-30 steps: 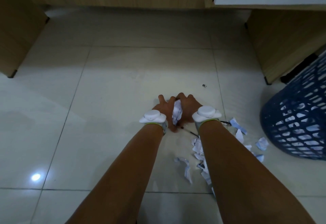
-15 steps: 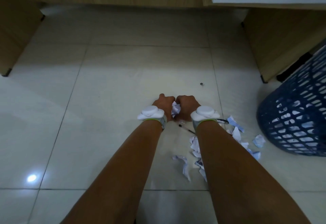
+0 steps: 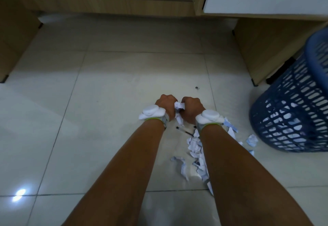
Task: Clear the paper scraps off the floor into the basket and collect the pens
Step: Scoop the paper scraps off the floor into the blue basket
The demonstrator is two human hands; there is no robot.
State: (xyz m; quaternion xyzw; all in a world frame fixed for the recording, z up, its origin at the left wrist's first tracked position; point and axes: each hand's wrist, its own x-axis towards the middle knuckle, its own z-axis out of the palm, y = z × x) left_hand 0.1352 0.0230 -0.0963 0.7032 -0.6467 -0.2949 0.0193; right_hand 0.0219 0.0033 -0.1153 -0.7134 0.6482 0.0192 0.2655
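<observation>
— White wad (image 3: 179,105) of paper: where is it?
— Between my fists. My left hand (image 3: 166,104) and right hand (image 3: 192,108) both curl round it, knuckles up, side by side.
— And the rest?
— Scraps (image 3: 197,147) lie on the floor (image 3: 106,101) under and beside my right forearm, near the blue basket (image 3: 292,119), which has paper showing through its holes. A pen (image 3: 184,131) lies on the tile between my wrists, just behind the hands.
</observation>
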